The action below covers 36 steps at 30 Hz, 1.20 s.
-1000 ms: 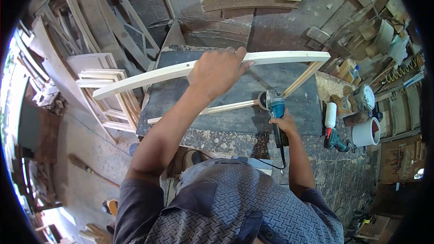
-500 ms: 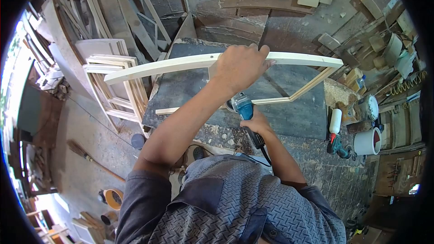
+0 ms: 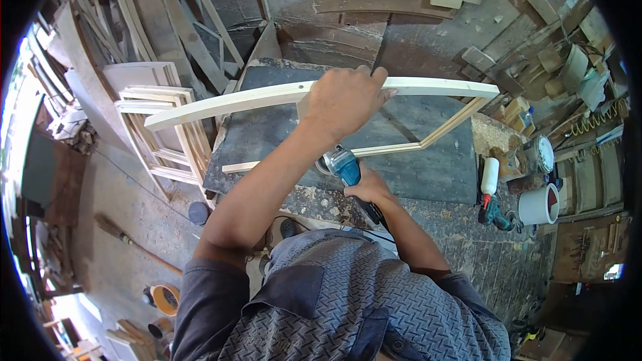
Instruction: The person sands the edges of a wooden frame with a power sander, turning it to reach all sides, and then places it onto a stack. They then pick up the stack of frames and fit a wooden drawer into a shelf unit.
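A pale wooden frame [image 3: 441, 86] stands on edge on the dark work surface [image 3: 435, 172], its long curved bar uppermost. My left hand [image 3: 346, 97] is wrapped over the middle of that bar. In my right hand [image 3: 370, 185] is a blue angle grinder [image 3: 348, 168], gripped by its body. The grinder's head points up and left, close to the frame's lower rail and just under my left forearm. Whether its disc touches the wood is hard to see.
Stacked frames [image 3: 175, 130] lean left of the bench. Right of it are a white bottle [image 3: 490, 175], a teal power tool [image 3: 496, 217] and a white bucket [image 3: 535, 208]. A broom [image 3: 137, 244] lies on the floor at left. Boards [image 3: 374, 3] lie beyond the bench.
The grinder has shifted slightly left and turned a little in my right hand. My left hand keeps its hold on the frame's bar. The whole view has slid a little.
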### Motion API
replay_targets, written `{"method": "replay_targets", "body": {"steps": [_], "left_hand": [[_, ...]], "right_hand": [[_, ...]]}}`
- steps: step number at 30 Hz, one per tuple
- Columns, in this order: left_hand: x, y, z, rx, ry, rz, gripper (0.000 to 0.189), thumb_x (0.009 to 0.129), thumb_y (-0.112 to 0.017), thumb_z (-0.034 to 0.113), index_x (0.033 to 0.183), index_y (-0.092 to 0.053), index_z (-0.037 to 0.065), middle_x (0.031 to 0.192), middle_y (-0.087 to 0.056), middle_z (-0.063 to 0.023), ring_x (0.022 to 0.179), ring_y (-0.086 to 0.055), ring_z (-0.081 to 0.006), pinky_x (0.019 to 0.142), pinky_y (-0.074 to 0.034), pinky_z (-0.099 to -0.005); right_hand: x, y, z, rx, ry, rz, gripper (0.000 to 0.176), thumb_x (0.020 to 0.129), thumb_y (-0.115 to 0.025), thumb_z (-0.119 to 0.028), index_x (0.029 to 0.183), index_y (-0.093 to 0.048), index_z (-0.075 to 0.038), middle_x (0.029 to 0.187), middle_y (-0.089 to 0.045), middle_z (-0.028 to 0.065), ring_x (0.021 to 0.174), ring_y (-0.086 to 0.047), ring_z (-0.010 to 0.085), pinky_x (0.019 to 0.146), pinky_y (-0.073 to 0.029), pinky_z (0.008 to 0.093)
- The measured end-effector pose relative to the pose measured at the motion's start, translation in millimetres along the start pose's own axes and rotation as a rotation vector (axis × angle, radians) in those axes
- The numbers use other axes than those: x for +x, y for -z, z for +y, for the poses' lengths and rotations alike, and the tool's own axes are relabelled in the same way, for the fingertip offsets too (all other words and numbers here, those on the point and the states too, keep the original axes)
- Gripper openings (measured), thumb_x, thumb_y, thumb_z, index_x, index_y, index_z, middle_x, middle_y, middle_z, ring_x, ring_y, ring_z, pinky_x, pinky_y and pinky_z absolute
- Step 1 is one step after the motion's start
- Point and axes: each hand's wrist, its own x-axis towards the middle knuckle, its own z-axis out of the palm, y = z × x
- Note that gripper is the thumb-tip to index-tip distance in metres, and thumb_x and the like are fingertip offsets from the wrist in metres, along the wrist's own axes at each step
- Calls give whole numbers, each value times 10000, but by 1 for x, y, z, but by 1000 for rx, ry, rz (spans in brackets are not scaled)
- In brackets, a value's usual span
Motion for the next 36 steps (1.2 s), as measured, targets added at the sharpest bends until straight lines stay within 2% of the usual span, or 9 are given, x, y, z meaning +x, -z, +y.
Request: {"method": "replay_targets", "body": {"steps": [9, 14, 15, 18, 24, 29, 32, 34, 36], "left_hand": [[1, -1, 3, 50, 6, -8, 403, 985, -473, 461, 1016, -580, 73, 886, -684, -129, 792, -692, -323, 665, -559, -443], [3, -1, 3, 77, 17, -21, 406, 989, -469, 462, 1018, -580, 73, 865, -682, -124, 788, -692, -322, 670, -560, -442], [3, -1, 3, 79, 21, -21, 408, 991, -467, 464, 1020, -579, 73, 862, -682, -126, 787, -692, -322, 672, -561, -442], [3, -1, 3, 81, 21, -15, 412, 994, -462, 468, 1021, -579, 74, 863, -683, -131, 786, -693, -319, 676, -563, -441], [3, -1, 2, 86, 18, 6, 421, 995, -458, 476, 1015, -585, 75, 872, -687, -130, 781, -695, -310, 680, -566, -439], [5, -6, -2, 58, 40, 32, 421, 992, -465, 473, 1011, -597, 74, 857, -682, -131, 783, -690, -322, 677, -560, -446], [1, -8, -15, 69, -26, 86, 420, 985, -482, 465, 1033, -604, 66, 922, -682, -129, 850, -682, -318, 704, -558, -437], [-7, -5, -27, 111, -52, 123, 435, 977, -499, 462, 1066, -623, 55, 995, -671, -129, 959, -656, -321, 800, -543, -442], [-25, 17, -52, 93, -24, 17, 462, 972, -505, 480, 1082, -636, 50, 1047, -663, -142, 1012, -640, -322, 863, -519, -446]], "right_hand": [[-15, 46, 113, 86, -58, 189, 1008, 536, -833, -332, 1401, -427, -11, 1183, -628, 293, 1123, -605, 433, 950, -486, 436], [-19, 73, 158, 232, -149, 392, 983, 508, -833, -313, 1368, -468, -4, 1160, -651, 214, 1066, -630, 351, 913, -489, 406], [-18, 76, 160, 340, -143, 383, 910, 505, -832, -276, 1311, -509, -5, 1101, -660, 169, 996, -635, 305, 864, -495, 392], [-14, 81, 163, 370, -134, 412, 834, 501, -833, -251, 1246, -544, -11, 1057, -659, 152, 953, -633, 285, 827, -499, 384], [-4, 83, 165, 426, -193, 434, 794, 504, -830, -249, 1210, -552, -17, 1025, -658, 148, 936, -635, 291, 814, -499, 387], [2, 65, 160, 404, -140, 412, 800, 504, -832, -260, 1207, -546, -8, 1028, -658, 171, 928, -637, 333, 821, -498, 405], [9, 40, 142, 351, -104, 379, 821, 510, -832, -284, 1217, -535, 9, 1046, -657, 212, 950, -638, 382, 844, -494, 421], [4, 25, 119, 286, 12, 318, 854, 515, -831, -298, 1242, -514, 19, 1071, -651, 229, 989, -632, 391, 857, -490, 423], [-13, 20, 87, 265, 8, 253, 874, 513, -832, -301, 1254, -505, 27, 1107, -639, 253, 1054, -618, 400, 878, -487, 428]]}}
